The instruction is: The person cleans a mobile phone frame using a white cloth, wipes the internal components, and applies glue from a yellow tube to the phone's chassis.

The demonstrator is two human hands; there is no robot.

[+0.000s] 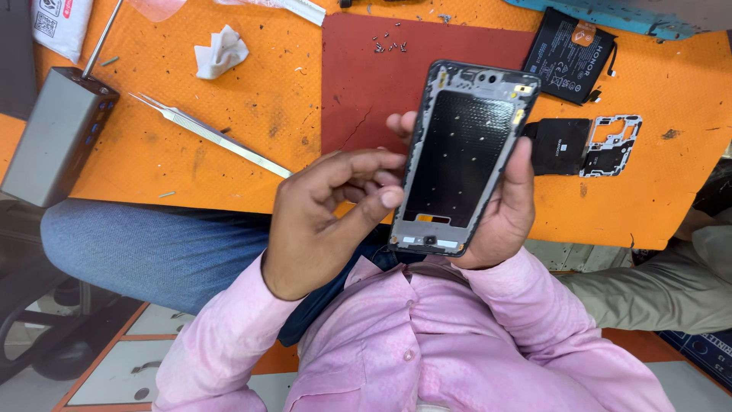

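Note:
My right hand [503, 206] grips an opened phone frame [461, 152], black inside with a grey metal rim, its back cover and battery removed, held upright over the table edge. My left hand [324, 217] is just left of the frame, fingers curled, with thumb and fingertips close to the frame's left side; it holds nothing that I can see. Both sleeves are pink.
On the orange table [252, 99] lie metal tweezers [210, 133], a crumpled white tissue [221, 52], a grey metal box [57, 137], a dark red mat [366, 84] with several tiny screws [389, 44], a black battery [570, 55], and a black cover piece with a metal bracket [587, 145].

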